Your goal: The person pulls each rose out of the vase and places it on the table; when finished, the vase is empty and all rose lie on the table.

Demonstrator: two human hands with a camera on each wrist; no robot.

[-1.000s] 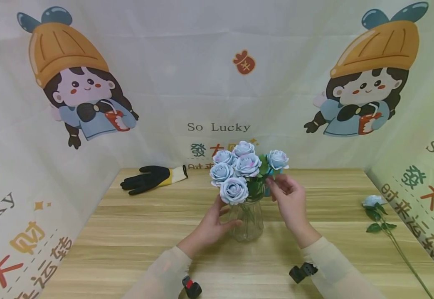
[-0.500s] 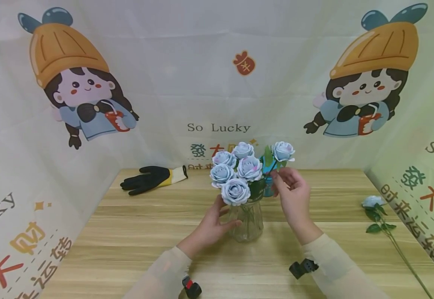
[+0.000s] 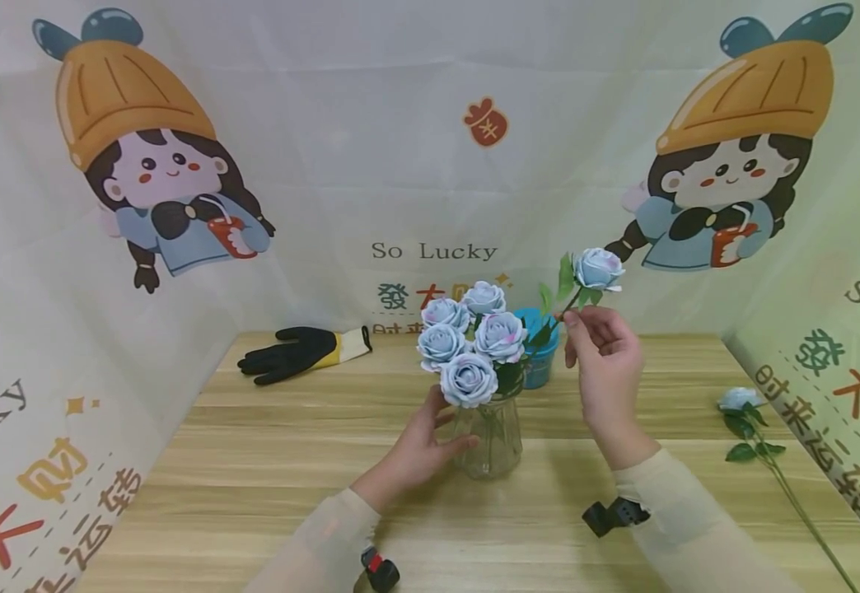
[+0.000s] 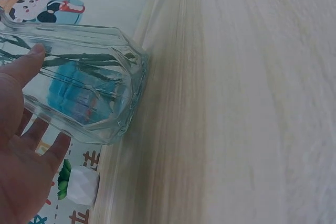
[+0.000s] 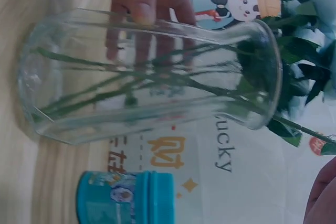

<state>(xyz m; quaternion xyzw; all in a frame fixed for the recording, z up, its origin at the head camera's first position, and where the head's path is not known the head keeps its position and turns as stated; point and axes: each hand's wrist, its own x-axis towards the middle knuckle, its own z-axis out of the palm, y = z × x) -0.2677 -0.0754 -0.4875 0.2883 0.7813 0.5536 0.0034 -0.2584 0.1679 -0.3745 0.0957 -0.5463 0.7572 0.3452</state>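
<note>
Glass vase (image 3: 493, 457) upright at mid-table, five pale blue roses (image 3: 469, 380) crowded at its mouth. A sixth, the held rose (image 3: 598, 268), stands out to the right and higher, its bloom clear of the bunch.

My left hand (image 3: 422, 445) grasps the vase from the near left: thumb on the near side of the glass, fingers round the other. My right hand (image 3: 609, 362) pinches the held rose's stem (image 3: 570, 303) below the bloom, thumb against fingers. The stem slants down left; from the right wrist a stem crosses the rim (image 5: 276, 72) into the glass, where several others cross.

Handling, my judgement: light steady pressure from the left, enough to stop the vase tipping toward the pull of the right. Guide the stem along its own line, slowly, since its leaves may snag on the rim or drag a neighbour. Pinch the stem, spare the petals.

Pose: left forearm comes in low from the near left; right forearm from the near right, wrist raised, palm turned inward, knuckles beside the bloom's underside.

Around: blue tub (image 3: 541, 366) just behind the vase to the right; single rose (image 3: 740, 399) lying far right; black-and-yellow glove (image 3: 300, 354) far left.
</note>
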